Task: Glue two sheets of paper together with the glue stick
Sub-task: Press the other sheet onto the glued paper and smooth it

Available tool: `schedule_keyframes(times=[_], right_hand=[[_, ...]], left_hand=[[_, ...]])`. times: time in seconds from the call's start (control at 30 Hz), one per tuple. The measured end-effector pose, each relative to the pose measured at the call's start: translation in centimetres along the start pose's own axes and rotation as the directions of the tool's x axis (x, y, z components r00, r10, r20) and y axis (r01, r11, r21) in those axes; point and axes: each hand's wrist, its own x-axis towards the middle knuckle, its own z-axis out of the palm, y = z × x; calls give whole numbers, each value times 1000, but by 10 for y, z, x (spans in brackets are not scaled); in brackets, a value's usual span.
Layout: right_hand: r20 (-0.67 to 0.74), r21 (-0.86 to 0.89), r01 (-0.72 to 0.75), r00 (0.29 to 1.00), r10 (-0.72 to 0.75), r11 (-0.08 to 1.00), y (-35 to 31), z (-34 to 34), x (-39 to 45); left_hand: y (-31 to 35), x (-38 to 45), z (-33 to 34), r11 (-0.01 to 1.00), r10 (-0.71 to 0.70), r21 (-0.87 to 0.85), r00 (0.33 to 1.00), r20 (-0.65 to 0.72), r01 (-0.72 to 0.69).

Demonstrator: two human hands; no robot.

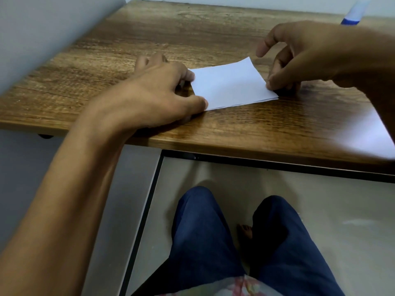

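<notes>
While lying stacked on the tabletop [213,33], two paper sheets [232,84] are being pinched: left hand [162,92] gripping the left edge, right hand [299,54] the right.

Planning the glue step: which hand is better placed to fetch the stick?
Right, probably: the glue stick lies at the far right, beyond the right hand; the left hand holds the paper.

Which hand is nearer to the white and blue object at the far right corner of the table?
The right hand. It is at the right edge of the paper, just below and left of the white and blue object. The left hand holds the paper's left edge, much farther away.
</notes>
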Motion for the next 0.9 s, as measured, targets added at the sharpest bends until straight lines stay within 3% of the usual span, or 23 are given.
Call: schedule_keyframes(times=[0.07, 0.13, 0.17, 0.27, 0.37, 0.6, 0.77, 0.9], right_hand=[[-147, -95, 39, 988, -53, 995, -6, 5, -4], [-322, -151, 140, 929, -183, 979, -20, 16, -11], [-330, -145, 204, 913, -241, 968, -30, 25, -15], [-156, 22, 366, 920, -358, 930, -63, 59, -22], [-60, 178, 362, 932, -357, 915, -74, 80, -16], [80, -132, 297, 954, -288, 946, -46, 82, -3], [21, -341, 150, 988, -152, 928, 0, 55, -5], [30, -364, 114, 993, -111, 924, 17, 47, -7]], left_hand=[[0, 0, 1, 1000, -2, -5, 1000, -2, 2], [2, 1, 1, 1000, -1, 6, 1000, -3, 1], [3, 0, 1, 1000, 2, 18, 1000, -3, -2], [1, -1, -1, 999, 36, 13, 999, 28, -36], [-2, -1, -3, 997, 78, -9, 995, 66, -78], [3, -3, -1, 1000, -1, 31, 999, 40, -1], [1, -2, 1, 999, 3, 35, 1000, 18, -3], [2, 4, -4, 997, 12, 73, 999, 36, -15]])
